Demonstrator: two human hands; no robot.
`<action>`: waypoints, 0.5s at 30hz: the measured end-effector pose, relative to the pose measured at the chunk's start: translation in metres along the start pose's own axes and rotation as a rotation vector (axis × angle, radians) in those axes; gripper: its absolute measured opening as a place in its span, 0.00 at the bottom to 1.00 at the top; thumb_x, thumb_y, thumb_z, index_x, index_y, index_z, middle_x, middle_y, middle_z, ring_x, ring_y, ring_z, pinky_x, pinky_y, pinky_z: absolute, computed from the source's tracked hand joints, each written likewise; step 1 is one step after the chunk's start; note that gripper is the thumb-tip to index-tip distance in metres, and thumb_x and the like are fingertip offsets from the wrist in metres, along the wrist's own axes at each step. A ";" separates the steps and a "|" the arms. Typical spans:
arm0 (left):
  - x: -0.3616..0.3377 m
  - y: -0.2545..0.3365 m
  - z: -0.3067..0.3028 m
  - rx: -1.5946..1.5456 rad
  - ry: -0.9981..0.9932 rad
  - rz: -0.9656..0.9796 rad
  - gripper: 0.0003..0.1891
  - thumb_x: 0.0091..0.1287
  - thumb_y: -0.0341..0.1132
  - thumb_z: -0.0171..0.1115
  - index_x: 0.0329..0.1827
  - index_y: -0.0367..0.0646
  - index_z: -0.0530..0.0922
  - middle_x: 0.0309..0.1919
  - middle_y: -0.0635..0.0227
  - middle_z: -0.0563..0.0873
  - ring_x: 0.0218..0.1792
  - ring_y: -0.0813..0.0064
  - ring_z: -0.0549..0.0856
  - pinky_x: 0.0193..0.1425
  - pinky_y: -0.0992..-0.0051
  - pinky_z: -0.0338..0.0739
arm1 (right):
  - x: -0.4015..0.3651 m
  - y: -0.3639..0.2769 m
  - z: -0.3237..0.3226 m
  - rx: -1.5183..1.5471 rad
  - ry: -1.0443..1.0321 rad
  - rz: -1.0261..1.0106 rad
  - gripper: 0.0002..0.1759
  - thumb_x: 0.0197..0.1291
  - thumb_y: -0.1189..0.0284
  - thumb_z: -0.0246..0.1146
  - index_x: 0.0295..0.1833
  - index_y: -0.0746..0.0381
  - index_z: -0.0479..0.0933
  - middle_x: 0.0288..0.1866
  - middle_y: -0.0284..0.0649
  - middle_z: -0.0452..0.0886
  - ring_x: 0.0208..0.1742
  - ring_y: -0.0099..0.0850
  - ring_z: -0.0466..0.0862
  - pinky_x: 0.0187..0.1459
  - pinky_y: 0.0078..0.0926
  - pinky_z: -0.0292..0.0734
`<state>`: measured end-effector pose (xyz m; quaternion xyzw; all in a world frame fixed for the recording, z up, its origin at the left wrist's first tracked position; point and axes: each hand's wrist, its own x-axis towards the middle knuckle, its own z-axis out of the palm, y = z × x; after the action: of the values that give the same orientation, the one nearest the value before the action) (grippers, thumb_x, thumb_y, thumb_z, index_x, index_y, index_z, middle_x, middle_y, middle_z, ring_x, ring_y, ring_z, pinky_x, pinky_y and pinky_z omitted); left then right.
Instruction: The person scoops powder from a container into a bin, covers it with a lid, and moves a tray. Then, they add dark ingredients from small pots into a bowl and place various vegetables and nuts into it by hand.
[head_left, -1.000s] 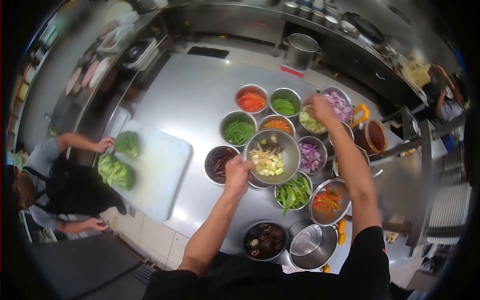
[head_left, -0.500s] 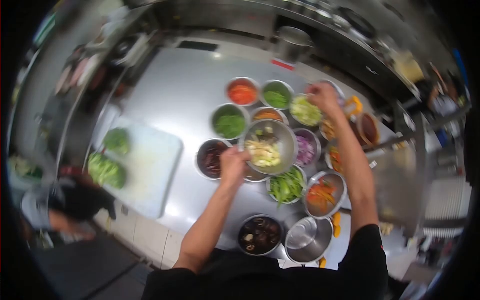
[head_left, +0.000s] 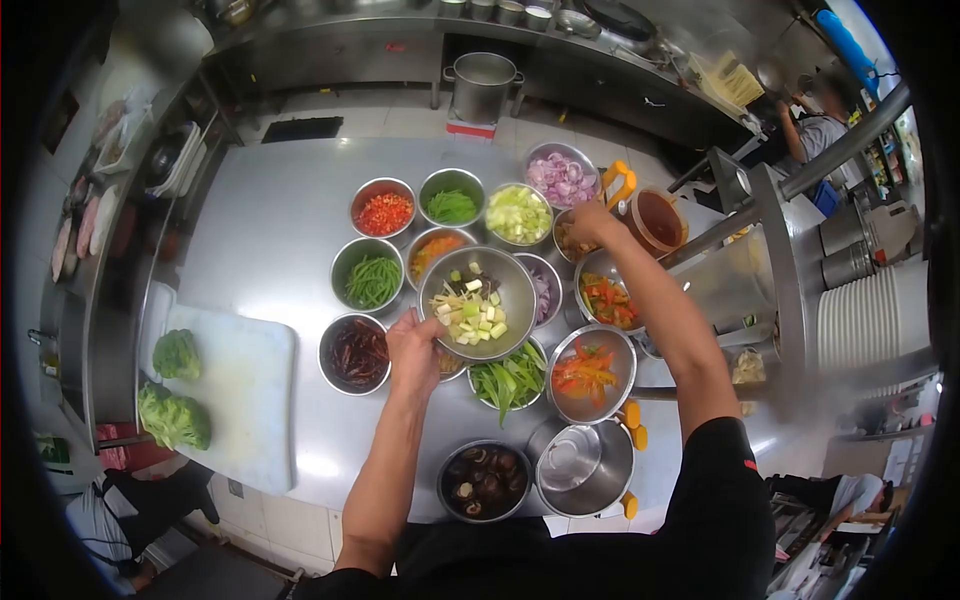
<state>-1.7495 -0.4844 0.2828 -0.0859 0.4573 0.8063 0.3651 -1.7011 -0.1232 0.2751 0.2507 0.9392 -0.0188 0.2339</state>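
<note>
My left hand (head_left: 413,350) grips the rim of a metal bowl (head_left: 513,290), tilted a little, with pale green chopped pieces, thin yellowish strips and some dark bits inside. Other bowls lie partly hidden beneath it. My right hand (head_left: 592,225) reaches down, fingers bent together, into a small metal bowl of brownish pieces (head_left: 566,242). What those fingers pinch is hidden. Beside that hand are a bowl of chopped pale green vegetable (head_left: 518,214), a bowl of sliced purple onion (head_left: 562,180) and a bowl of mixed cut peppers (head_left: 608,300).
Around them stand bowls of chopped red chili (head_left: 384,213), green beans (head_left: 373,281), dried chilies (head_left: 356,354) and mushrooms (head_left: 485,481). Broccoli (head_left: 174,416) lies on a white cutting board (head_left: 255,400) at left. A reddish-brown tub (head_left: 657,222) sits at right. Other people are at the edges.
My right hand has moved from above the pale green vegetable and onion bowls down into the small bowl nearer me. My left hand still holds its bowl. The whole view has shifted.
</note>
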 end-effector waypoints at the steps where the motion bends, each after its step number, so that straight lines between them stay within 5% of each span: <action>1: -0.002 0.000 0.001 0.005 0.002 0.004 0.08 0.47 0.17 0.54 0.30 0.35 0.76 0.25 0.66 0.82 0.19 0.82 0.73 0.21 0.83 0.64 | -0.003 -0.002 0.010 0.002 0.011 0.031 0.24 0.40 0.61 0.67 0.42 0.66 0.81 0.43 0.50 0.82 0.46 0.44 0.82 0.50 0.34 0.76; 3: -0.002 0.001 -0.004 0.017 0.015 0.008 0.08 0.47 0.17 0.54 0.30 0.35 0.76 0.25 0.66 0.82 0.19 0.82 0.73 0.21 0.83 0.65 | 0.000 -0.004 0.021 0.042 0.021 0.069 0.24 0.40 0.59 0.68 0.39 0.68 0.81 0.43 0.51 0.82 0.45 0.45 0.83 0.49 0.35 0.78; 5: -0.001 -0.002 -0.011 0.044 -0.069 0.000 0.13 0.48 0.16 0.51 0.37 0.32 0.76 0.30 0.64 0.83 0.23 0.78 0.81 0.26 0.84 0.76 | -0.007 -0.012 0.015 0.074 -0.001 0.090 0.24 0.41 0.60 0.68 0.39 0.68 0.81 0.43 0.51 0.82 0.46 0.45 0.83 0.49 0.34 0.78; 11: -0.004 -0.001 -0.004 0.070 -0.032 0.004 0.07 0.48 0.17 0.54 0.29 0.36 0.76 0.25 0.64 0.82 0.18 0.82 0.74 0.21 0.85 0.65 | -0.006 -0.024 0.026 0.161 0.193 0.241 0.14 0.43 0.71 0.63 0.35 0.69 0.81 0.38 0.55 0.82 0.43 0.44 0.83 0.46 0.36 0.79; 15: -0.005 0.000 0.000 0.045 -0.058 0.009 0.08 0.48 0.17 0.54 0.30 0.36 0.76 0.25 0.64 0.82 0.18 0.82 0.74 0.20 0.84 0.66 | 0.003 -0.023 0.028 0.180 0.067 0.300 0.14 0.43 0.70 0.63 0.35 0.68 0.81 0.39 0.54 0.82 0.43 0.43 0.84 0.45 0.35 0.79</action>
<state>-1.7454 -0.4870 0.2852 -0.0524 0.4651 0.7995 0.3765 -1.7024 -0.1463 0.2472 0.4086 0.8929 -0.0593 0.1795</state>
